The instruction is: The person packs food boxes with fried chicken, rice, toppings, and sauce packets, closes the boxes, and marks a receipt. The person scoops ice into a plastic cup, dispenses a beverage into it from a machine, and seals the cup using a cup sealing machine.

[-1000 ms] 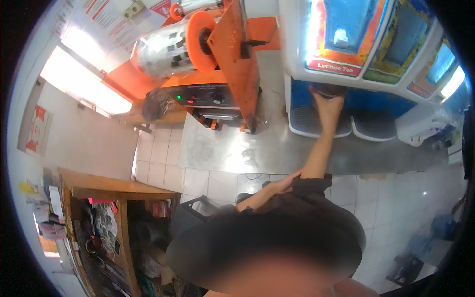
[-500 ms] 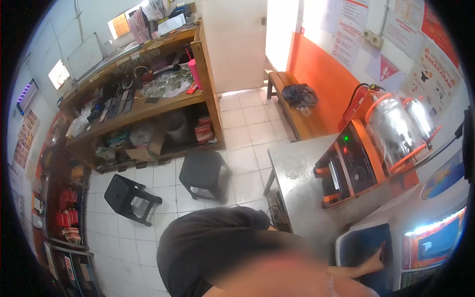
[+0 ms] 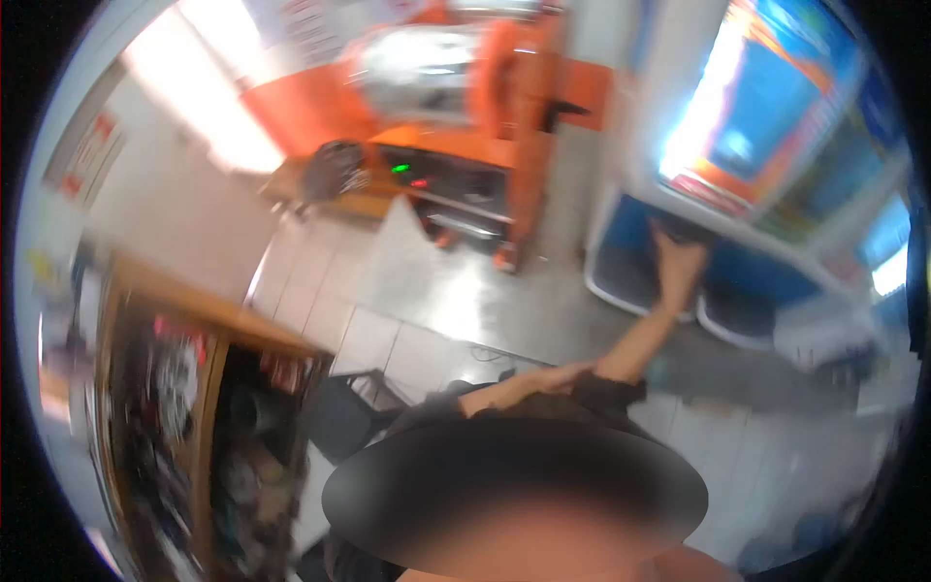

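Observation:
My right hand point(image 3: 682, 260) reaches out to a large dispenser-like machine point(image 3: 621, 145) with a lit blue and orange front. Its fingers close around a dark part point(image 3: 687, 233) at the top of a blue-backed recess; blur hides what that part is. Below it lies the recess's dark tray point(image 3: 626, 276) with a pale rim. Folded across my body, my left hand point(image 3: 567, 375) is beside my right forearm, close to the dark sleeve point(image 3: 609, 390). Its fingers are too blurred to read.
Left of my reach, an orange and black machine point(image 3: 465, 184) with a shiny cylinder stands on a metal table point(image 3: 456, 291). A dark stool point(image 3: 339, 417) and a wooden shelf unit point(image 3: 208, 436) are at lower left. A bench point(image 3: 281, 184) holds a dark bag point(image 3: 335, 173).
My view has swung right and tilted, bringing the lit machine toward the upper right. My right hand now shows at the recess's top, against the dark part. My left hand has come into view.

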The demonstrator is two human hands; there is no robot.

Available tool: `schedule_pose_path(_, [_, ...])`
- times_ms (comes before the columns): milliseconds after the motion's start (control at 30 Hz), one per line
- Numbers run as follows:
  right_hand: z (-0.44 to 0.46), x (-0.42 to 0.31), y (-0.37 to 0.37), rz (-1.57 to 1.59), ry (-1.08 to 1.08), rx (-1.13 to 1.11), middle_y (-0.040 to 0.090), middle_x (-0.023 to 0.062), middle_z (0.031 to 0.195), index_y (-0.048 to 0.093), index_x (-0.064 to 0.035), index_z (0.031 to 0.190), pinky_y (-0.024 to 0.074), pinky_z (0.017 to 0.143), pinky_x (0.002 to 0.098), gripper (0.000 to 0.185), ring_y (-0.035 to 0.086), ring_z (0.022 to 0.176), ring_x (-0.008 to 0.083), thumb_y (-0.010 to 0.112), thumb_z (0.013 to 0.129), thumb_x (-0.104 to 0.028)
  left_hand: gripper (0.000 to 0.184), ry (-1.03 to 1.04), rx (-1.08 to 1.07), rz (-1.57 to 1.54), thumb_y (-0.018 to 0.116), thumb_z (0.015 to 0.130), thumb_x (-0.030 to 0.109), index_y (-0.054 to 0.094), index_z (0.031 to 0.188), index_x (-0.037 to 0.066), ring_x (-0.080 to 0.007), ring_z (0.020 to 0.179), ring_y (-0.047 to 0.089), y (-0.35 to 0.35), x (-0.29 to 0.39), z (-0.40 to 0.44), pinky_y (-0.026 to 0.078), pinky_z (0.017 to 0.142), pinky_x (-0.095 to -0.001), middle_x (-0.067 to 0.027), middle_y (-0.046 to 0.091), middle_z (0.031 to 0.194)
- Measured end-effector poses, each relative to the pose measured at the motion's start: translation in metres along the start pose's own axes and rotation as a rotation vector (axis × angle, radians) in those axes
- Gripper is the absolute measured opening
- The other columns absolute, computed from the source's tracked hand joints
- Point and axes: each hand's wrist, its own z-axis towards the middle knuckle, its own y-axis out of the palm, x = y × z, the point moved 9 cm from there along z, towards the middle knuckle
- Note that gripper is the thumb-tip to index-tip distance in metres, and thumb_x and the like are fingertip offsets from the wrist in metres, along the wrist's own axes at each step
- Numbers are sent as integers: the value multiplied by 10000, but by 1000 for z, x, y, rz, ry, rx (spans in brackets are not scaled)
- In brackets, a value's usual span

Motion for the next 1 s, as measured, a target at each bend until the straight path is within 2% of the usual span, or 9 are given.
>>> schedule_pose_path(100, [-1,16,3,83,5,47,501,230,1246,425,66,1269,348,1016,391,894,475,1157,331,892,561,-216,662,-219,-29,-19,425,889,413,265,1443,90,-225,1274,402,-34,-42,-54,345,1054,-352,-104,355,1441])
schedule_pose_path(200, [-1,39,8,91,103,36,492,245,1243,428,81,1256,346,1019,400,906,467,1163,351,898,544,-221,659,-271,5,-33,417,927,502,309,1433,93,-193,1253,439,-42,-53,-61,357,1051,-356,-63,393,1433])
schedule_pose_path(367, [0,28,5,48,83,46,488,263,1234,429,98,1239,360,1003,409,911,466,1157,372,902,531,-228,676,-361,286,118,414,938,537,320,1432,85,-187,1249,452,-31,-25,-82,364,1044,-359,-61,431,1412])
schedule_pose_path(533, [0,22,3,35,32,79,495,256,1230,436,93,1235,368,992,408,897,475,1147,365,898,538,-231,671,-275,76,-51,406,942,537,362,1405,53,-192,1238,462,-34,-41,-65,366,1042,-349,-70,462,1387])
schedule_pose_path(600, [-1,8,-2,50,-82,125,606,198,1101,509,78,1150,426,896,358,726,570,1001,278,874,611,-243,664,-267,97,-48,405,943,535,382,1391,46,-187,1220,479,-31,-36,-68,376,1032,-343,-66,482,1369])
schedule_pose_path(733, [-3,0,-4,10,-73,125,597,204,1110,482,72,1174,416,914,365,763,561,1023,287,877,604,-246,641,-231,98,-75,410,944,528,416,1369,47,-176,1175,517,-33,-37,-66,401,1007,-335,-57,515,1337])
schedule_pose_path(800, [-2,10,1,74,43,67,515,243,1204,423,88,1241,379,983,398,901,498,1118,350,899,548,-235,629,-219,100,-88,413,945,525,431,1358,51,-170,1155,532,-32,-35,-69,411,996,-329,-54,528,1323])
schedule_pose_path(967, [-2,12,2,93,25,87,513,244,1211,425,86,1240,379,983,396,897,499,1122,346,899,548,-230,629,-205,96,-99,417,944,525,428,1362,55,-162,1150,536,-31,-30,-69,413,995,-322,-52,529,1322])
schedule_pose_path(1000, [-2,11,1,80,14,97,510,246,1215,423,87,1241,379,985,397,897,497,1128,344,899,548,-225,606,-268,133,-69,394,960,481,352,1410,78,-187,1230,452,-23,-23,-77,362,1034,-347,-53,434,1397])
